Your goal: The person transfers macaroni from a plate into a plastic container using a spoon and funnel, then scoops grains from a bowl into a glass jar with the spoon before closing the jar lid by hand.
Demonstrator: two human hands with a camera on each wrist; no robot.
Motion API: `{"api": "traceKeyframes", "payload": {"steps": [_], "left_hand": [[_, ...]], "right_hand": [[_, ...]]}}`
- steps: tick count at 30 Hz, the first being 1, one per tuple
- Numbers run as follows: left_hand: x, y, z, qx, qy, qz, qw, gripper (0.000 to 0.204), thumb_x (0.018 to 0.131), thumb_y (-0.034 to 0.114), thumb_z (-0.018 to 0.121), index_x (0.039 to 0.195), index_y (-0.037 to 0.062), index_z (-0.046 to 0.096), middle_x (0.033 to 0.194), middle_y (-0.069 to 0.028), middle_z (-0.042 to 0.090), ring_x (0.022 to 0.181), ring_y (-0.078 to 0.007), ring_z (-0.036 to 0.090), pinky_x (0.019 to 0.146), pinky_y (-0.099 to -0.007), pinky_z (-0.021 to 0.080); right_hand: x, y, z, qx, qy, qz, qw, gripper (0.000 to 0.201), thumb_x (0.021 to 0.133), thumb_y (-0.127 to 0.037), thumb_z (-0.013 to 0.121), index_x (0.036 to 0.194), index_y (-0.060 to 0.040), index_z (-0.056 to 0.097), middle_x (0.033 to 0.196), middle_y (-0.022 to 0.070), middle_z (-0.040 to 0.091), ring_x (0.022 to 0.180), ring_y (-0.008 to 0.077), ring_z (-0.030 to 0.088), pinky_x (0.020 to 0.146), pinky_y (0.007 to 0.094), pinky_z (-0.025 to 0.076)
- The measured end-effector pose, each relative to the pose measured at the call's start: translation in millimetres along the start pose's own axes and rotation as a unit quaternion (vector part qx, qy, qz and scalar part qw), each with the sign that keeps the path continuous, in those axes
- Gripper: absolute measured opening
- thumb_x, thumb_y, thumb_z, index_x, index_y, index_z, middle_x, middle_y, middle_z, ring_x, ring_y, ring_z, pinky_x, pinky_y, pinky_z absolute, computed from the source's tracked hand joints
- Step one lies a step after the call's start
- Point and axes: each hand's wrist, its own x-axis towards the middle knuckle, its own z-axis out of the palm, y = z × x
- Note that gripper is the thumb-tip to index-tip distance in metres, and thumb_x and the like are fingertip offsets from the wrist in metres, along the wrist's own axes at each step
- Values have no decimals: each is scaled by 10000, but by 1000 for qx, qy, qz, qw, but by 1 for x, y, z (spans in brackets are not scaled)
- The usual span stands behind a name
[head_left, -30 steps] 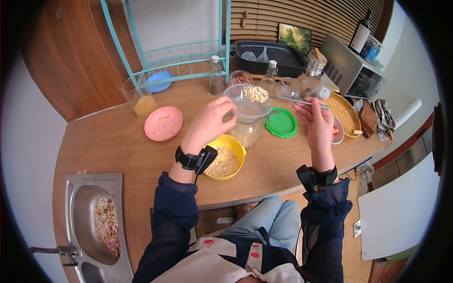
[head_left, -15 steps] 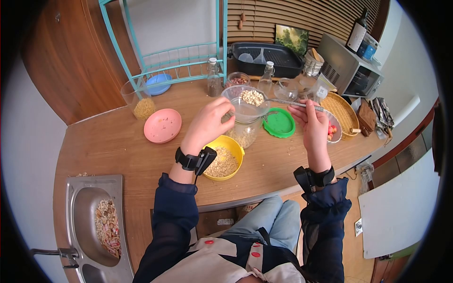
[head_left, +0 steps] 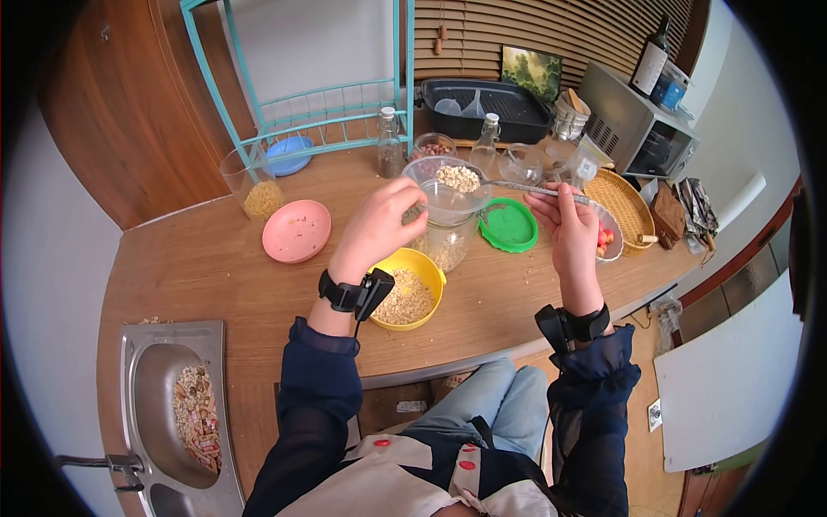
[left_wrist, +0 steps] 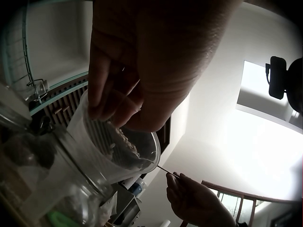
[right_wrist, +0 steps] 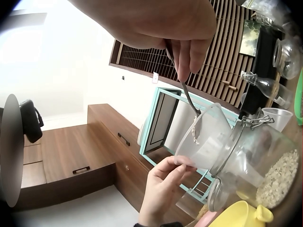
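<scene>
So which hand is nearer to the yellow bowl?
Left. The left hand holds the funnel on the jar, just above the yellow bowl. The right hand holds the spoon farther to the right.

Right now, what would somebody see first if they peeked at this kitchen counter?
Probably the spoon heaped with oats over the clear funnel, which sits in a glass jar mid-counter. The right hand pinches the spoon's handle while the left hand grips the funnel's rim. Just in front sits a bright yellow bowl of oats.
</scene>
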Motion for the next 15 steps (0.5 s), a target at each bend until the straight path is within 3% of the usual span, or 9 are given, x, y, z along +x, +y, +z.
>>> {"api": "traceKeyframes", "payload": {"steps": [15], "left_hand": [[0, 0, -3, -10, 8, -7, 1000, 105, 739, 47, 578, 825, -10, 558, 856, -88, 552, 768, -223, 572, 698, -295, 468]], "right_hand": [[-2, -1, 4, -5, 6, -19, 1000, 282, 935, -211, 425, 1010, 53, 486, 946, 195, 601, 897, 242, 621, 774, 281, 514]]}}
